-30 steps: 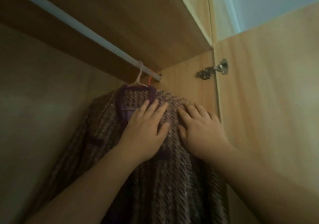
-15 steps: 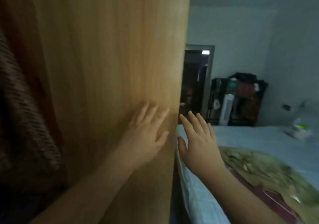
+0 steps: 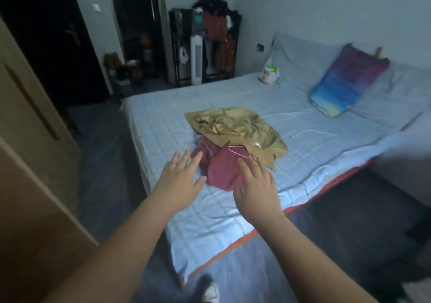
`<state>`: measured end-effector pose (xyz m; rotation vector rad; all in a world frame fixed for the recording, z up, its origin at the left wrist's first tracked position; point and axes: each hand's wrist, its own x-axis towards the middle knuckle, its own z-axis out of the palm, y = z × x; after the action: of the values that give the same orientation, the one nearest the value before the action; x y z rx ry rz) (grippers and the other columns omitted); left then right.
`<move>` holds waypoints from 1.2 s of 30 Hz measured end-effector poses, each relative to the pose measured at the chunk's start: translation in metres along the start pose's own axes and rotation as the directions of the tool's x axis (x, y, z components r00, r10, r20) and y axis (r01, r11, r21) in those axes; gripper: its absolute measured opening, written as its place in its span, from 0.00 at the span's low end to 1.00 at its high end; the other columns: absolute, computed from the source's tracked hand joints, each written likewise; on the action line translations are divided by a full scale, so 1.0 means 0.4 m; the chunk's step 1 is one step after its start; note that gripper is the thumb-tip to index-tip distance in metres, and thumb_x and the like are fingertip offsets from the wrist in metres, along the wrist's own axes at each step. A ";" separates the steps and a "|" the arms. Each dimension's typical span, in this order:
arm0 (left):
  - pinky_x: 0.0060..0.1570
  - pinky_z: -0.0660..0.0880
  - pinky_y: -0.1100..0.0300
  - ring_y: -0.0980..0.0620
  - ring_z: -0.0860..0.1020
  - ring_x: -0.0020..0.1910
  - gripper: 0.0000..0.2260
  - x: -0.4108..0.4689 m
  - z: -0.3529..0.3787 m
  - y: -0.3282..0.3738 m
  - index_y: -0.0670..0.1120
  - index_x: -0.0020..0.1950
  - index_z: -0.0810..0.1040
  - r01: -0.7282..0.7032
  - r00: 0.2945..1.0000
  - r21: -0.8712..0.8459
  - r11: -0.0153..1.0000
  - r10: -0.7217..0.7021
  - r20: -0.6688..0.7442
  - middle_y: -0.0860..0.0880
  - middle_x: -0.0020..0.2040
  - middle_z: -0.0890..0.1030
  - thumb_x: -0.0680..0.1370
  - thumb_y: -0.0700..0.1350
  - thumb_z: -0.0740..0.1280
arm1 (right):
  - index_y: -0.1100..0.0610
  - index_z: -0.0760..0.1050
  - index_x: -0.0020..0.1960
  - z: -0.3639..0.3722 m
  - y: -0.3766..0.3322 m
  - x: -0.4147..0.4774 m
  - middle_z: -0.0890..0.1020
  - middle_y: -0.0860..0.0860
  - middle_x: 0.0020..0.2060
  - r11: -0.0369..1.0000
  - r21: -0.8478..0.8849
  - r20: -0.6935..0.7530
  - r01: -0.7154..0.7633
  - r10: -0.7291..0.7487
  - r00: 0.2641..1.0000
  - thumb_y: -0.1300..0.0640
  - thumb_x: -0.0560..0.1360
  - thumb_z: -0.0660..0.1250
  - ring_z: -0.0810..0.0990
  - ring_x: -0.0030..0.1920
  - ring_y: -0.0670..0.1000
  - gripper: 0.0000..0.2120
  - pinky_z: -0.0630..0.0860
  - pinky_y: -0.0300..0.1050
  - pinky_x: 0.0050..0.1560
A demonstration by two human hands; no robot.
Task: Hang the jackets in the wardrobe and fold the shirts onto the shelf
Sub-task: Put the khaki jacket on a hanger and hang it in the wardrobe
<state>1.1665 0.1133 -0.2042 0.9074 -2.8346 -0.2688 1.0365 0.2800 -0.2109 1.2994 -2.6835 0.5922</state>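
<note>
Head view: red garment [image 3: 220,169] lies just beyond right fingers [image 3: 253,165].

We see a bed [image 3: 163,127] in a pale sheet, a colourful pillow [image 3: 345,85] and a bag [image 3: 270,71] near its head; beyond stand a dark rack [image 3: 173,53] and a white tower appliance [image 3: 196,60].

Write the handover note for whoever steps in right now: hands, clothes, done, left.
Hands: left hand and right hand open, empty, reaching over the bed.
Clothes: red garment on the bed, partly under the tan garment; two wire hangers on the red one.
Done: one patterned jacket hung, seen a second ago.
Left: hang or fold both garments; which is jacket or shirt I cannot tell.
</note>
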 end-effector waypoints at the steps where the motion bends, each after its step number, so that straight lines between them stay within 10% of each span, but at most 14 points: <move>1: 0.77 0.52 0.46 0.40 0.50 0.80 0.34 0.039 0.026 0.022 0.54 0.82 0.50 -0.016 1.000 -0.010 1.000 0.016 0.012 0.44 0.82 0.53 0.77 0.66 0.48 | 0.53 0.62 0.77 0.006 0.038 0.021 0.63 0.54 0.76 1.000 -0.011 0.005 -0.018 0.018 1.000 0.53 0.73 0.60 0.58 0.77 0.58 0.32 0.62 0.62 0.73; 25: 0.76 0.56 0.44 0.40 0.54 0.79 0.31 1.142 0.573 0.258 0.50 0.81 0.52 -0.024 0.945 -0.080 0.997 0.049 0.323 0.42 0.81 0.55 0.81 0.58 0.58 | 0.51 0.55 0.79 0.346 0.889 0.859 0.57 0.51 0.79 0.967 -0.098 0.394 -0.236 0.255 0.883 0.53 0.79 0.58 0.52 0.79 0.54 0.29 0.55 0.53 0.77; 36: 0.76 0.56 0.43 0.38 0.53 0.79 0.32 1.368 0.921 0.405 0.50 0.82 0.51 0.304 0.822 -0.023 0.952 -0.249 0.513 0.41 0.81 0.55 0.81 0.56 0.59 | 0.58 0.70 0.70 0.716 1.270 1.196 0.77 0.58 0.59 0.981 0.103 0.656 0.165 -0.191 0.730 0.66 0.66 0.67 0.75 0.58 0.61 0.31 0.76 0.56 0.57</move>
<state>0.5619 -0.0324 -0.4777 1.4094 -3.0872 -0.7955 0.3642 0.1030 -0.5040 2.0854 -3.0005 0.1556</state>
